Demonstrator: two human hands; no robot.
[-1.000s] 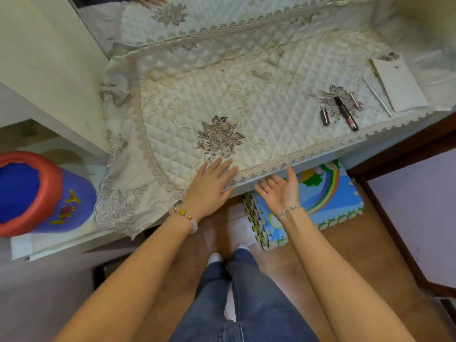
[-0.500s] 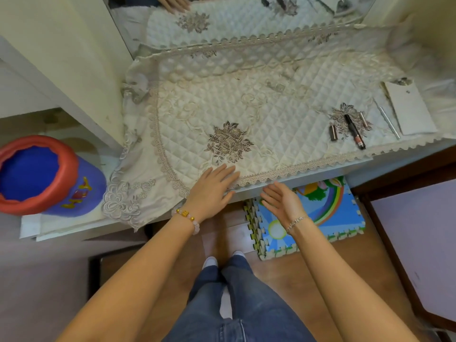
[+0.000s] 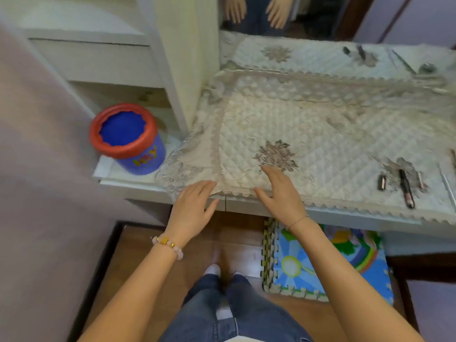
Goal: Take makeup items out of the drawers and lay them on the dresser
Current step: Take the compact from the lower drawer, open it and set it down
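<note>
A cream quilted cloth (image 3: pixel 320 134) with lace trim covers the dresser top. My left hand (image 3: pixel 191 206) hangs at the dresser's front edge, fingers straight, fingertips at the lace. My right hand (image 3: pixel 281 191) lies flat on the cloth's front edge beside an embroidered flower. Neither hand holds anything. At the right of the cloth lie a dark lip gloss tube (image 3: pixel 406 188), a small lipstick (image 3: pixel 382 181) and a thin pink stick (image 3: pixel 420 180). A drawer front (image 3: pixel 246 209) shows under the lace edge, shut.
A blue tub with a red rim (image 3: pixel 127 139) stands on a lower shelf at the left. A mirror (image 3: pixel 283 16) rises behind the dresser. A colourful foam mat (image 3: pixel 328 265) leans under the dresser. My legs and feet are below.
The view has swung left. My left hand has slid off the cloth to the front edge; my right hand has come up from below the edge onto the cloth.
</note>
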